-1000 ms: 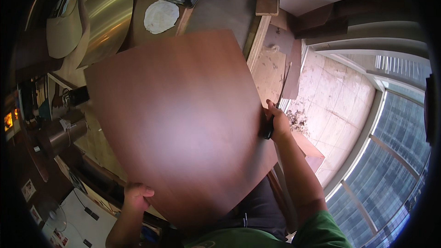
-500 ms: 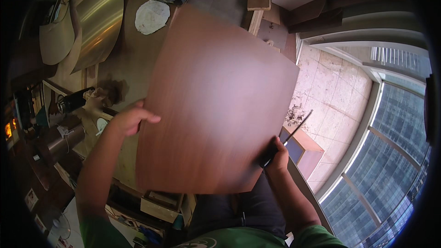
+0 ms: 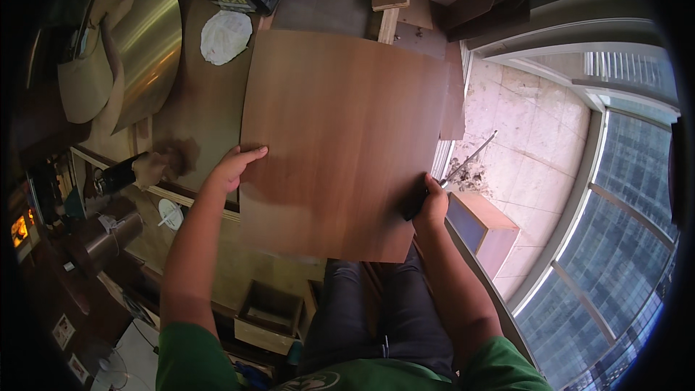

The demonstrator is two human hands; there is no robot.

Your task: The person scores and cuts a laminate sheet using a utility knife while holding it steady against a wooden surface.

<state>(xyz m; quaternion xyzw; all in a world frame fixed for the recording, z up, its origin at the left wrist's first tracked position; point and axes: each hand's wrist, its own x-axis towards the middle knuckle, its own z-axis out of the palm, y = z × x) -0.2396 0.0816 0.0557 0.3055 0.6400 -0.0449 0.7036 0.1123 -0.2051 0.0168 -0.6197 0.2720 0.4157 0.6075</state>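
A large brown wood-grain laminate sheet fills the middle of the view, lying over a workbench. My left hand rests on its left edge with the fingers spread over the top. At the sheet's right edge my right hand grips the sheet together with a black-handled tool whose thin metal blade points up and to the right.
A boxed item and a white round lid lie on the bench beyond the sheet. Rolled sheet material lies at left. A small wooden box stands on the tiled floor at right, beside tall windows.
The sheet has swung from tilted to nearly square and moved away from me. My left hand went from its lower corner up to the left edge. My right hand stayed on the right edge.
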